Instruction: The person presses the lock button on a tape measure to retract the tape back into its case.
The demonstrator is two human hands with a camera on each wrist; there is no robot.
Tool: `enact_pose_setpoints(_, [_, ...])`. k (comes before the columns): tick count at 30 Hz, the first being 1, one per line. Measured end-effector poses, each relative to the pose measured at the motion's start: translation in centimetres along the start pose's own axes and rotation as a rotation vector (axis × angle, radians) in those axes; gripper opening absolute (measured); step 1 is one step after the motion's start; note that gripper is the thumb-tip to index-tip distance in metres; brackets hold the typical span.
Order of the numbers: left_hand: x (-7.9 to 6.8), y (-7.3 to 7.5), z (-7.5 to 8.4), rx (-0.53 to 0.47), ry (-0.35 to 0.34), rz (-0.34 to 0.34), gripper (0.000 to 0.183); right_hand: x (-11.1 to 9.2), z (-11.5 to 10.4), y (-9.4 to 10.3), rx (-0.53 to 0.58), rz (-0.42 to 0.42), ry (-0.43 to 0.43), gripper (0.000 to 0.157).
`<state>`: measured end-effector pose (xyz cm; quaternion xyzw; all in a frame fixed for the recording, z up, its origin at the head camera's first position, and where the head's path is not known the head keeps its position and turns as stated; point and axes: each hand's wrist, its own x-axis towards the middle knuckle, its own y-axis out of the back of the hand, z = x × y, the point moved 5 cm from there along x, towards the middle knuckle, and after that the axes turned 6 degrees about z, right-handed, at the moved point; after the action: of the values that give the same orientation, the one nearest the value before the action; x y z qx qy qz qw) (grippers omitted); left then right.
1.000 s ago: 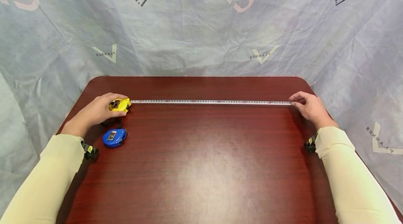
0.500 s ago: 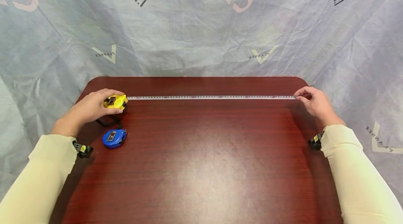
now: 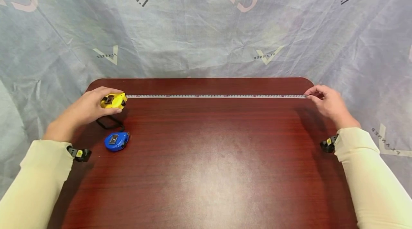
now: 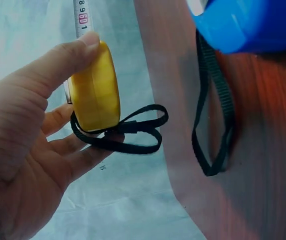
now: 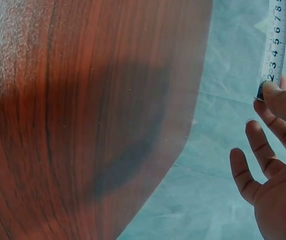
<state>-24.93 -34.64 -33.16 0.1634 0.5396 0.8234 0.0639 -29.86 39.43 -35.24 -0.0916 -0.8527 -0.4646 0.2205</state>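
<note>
My left hand (image 3: 85, 109) grips a yellow tape measure (image 3: 114, 101), its thumb and fingers on opposite sides of the case. A black wrist strap (image 4: 148, 149) hangs looped from the case in the left wrist view. The white measuring blade (image 3: 212, 96) stretches straight across to my right hand (image 3: 329, 104), which pinches its metal end tip (image 5: 261, 91) between thumb and index finger. The other visible right fingers are spread loosely. Both hands hold the tape above the table. A blue tape measure (image 3: 116, 141) lies on the table just below the left hand.
The dark red wooden table (image 3: 206, 125) has rounded far corners. Grey printed sheeting (image 3: 193, 25) hangs behind and beside it. The blue tape measure's black strap (image 4: 226, 100) lies on the tabletop. Small cameras are worn on both wrists.
Both hands have risen off the table and drifted away and slightly outward, lifting the yellow tape measure and its taut blade. The blue tape measure has stayed put.
</note>
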Motion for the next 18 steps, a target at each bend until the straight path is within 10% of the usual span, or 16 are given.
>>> enact_pose_setpoints(18, [-1.7,1.7,1.9,0.032,-0.090,0.059,0.050,-0.5,-0.7,1.7,0.016,0.018,-0.003,0.007])
